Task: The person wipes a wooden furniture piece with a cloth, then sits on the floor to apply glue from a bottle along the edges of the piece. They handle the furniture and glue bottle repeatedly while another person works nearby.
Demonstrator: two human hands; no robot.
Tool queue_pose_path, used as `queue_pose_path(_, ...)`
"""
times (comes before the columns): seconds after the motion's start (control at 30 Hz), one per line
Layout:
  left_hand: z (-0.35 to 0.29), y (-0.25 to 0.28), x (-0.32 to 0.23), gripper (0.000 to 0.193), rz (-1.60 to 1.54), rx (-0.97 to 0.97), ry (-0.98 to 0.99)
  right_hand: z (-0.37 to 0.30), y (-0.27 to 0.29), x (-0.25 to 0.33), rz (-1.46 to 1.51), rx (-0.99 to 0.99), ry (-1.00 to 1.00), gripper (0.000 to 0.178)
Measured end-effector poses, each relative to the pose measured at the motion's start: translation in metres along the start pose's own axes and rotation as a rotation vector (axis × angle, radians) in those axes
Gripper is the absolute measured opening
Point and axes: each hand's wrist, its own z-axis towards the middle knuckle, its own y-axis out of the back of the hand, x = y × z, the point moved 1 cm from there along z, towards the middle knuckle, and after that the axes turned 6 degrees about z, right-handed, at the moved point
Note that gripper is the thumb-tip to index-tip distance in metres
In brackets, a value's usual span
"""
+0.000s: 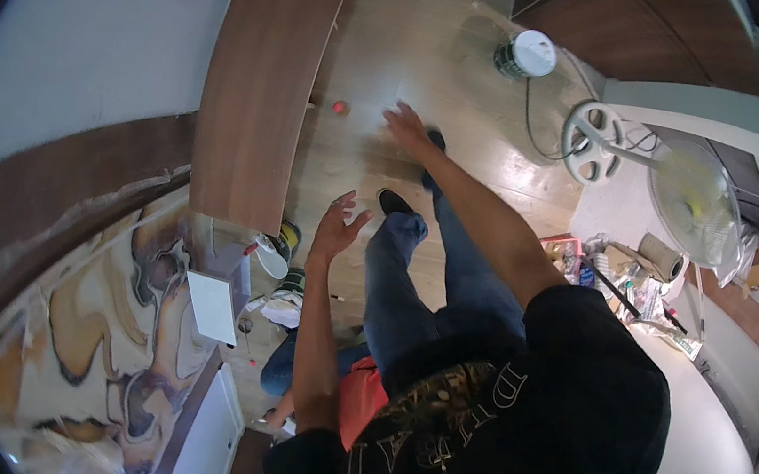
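Hands empty, fingers spread: the left hand (337,226) open above the wooden floor (432,50), the right hand (408,126) open farther out, a small red ball (340,107) at its ten o'clock, beside a long brown board (262,90) running toward twelve.

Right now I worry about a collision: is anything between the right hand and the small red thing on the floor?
Nothing visible stands between them. The right hand is open above bare wooden floor, and the small red thing lies apart to its left, beside the long brown board.
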Motion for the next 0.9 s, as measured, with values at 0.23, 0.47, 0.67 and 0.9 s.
queue_pose_path(0.23,0.07,-0.029,0.071,0.064,-0.263,-0.268,0.015,0.229,-0.118,0.105,0.226,-0.086,-0.108,0.091)
queue_pose_path(0.47,0.077,-0.083,0.022,0.064,-0.529,0.021,0.592,0.278,-0.16,0.145,0.13,0.119,-0.247,0.082)
queue_pose_path(0.67,0.169,-0.009,-0.066,0.051,-0.643,0.031,0.214,0.324,-0.114,0.055,0.164,0.251,-0.122,0.102)
queue_pose_path(0.9,0.204,0.069,-0.087,0.046,-0.648,-0.077,0.162,0.203,0.034,0.081,-0.274,0.106,0.134,0.059)
